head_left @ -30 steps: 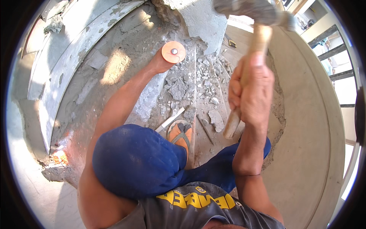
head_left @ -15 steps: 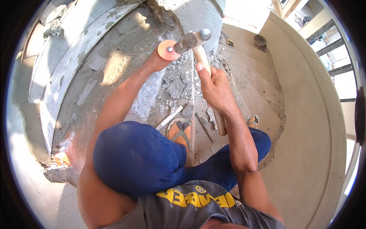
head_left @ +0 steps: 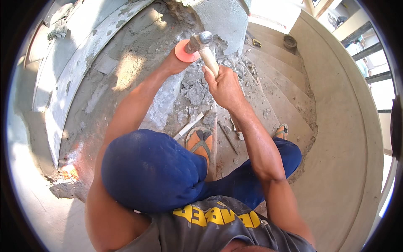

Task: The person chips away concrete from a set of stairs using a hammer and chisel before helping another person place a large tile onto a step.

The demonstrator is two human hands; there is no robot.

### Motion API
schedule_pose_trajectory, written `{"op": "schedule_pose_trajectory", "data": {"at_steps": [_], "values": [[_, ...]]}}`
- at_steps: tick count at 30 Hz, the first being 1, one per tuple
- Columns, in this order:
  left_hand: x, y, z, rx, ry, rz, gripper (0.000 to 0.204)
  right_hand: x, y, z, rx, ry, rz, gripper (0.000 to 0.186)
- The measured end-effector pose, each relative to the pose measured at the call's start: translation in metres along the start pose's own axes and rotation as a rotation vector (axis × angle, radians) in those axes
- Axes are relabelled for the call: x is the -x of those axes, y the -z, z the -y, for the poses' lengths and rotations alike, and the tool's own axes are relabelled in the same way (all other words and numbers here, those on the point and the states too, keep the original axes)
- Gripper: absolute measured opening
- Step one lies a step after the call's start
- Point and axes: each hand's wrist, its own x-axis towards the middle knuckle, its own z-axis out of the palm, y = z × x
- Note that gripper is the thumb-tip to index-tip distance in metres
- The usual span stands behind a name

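Both hands busy. Near us, blue-clad knee [head_left: 151, 172] and sandal [head_left: 200, 143]. Our right hand [head_left: 224, 86] clamps the hammer [head_left: 200, 42] handle; farther out, left hand [head_left: 174, 63] grips the orange-guarded chisel [head_left: 182, 51], hammer head on it, rubble [head_left: 195, 90] below.

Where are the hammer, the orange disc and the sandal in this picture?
hammer [head_left: 200, 40], head view, on its metal head.
orange disc [head_left: 181, 52], head view, on its flat face.
sandal [head_left: 200, 143], head view, on the strap over the foot.
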Motion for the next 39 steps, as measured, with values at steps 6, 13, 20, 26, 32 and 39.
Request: {"op": "schedule_pose_trajectory", "data": {"at_steps": [6,13,20,26,32,39], "values": [[0.014,0.021,0.018,-0.049,-0.078,-0.065,0.032,0.008,0.094,0.098,-0.469,-0.245,0.014,0.049],[0.007,0.013,0.021,-0.088,-0.04,-0.118,0.034,-0.014,0.124,0.144,-1.08,0.476,-0.348,0.043],[0.01,0.01,0.011,-0.24,-0.119,-0.096,0.037,-0.006,0.019,0.005,-0.087,-0.281,0.141,0.05],[0.011,0.02,0.015,-0.052,0.068,-0.189,0.013,0.037,0.064,0.019,-0.562,-0.528,0.045,0.045],[0.022,0.034,-0.048,0.223,0.048,-0.388,0.02,0.091,0.055,-0.042,-0.624,-0.808,-0.018,0.043],[0.062,0.027,-0.099,-0.115,0.175,-0.427,0.021,0.104,0.066,-0.054,-0.594,-0.848,0.042,0.044]]}}
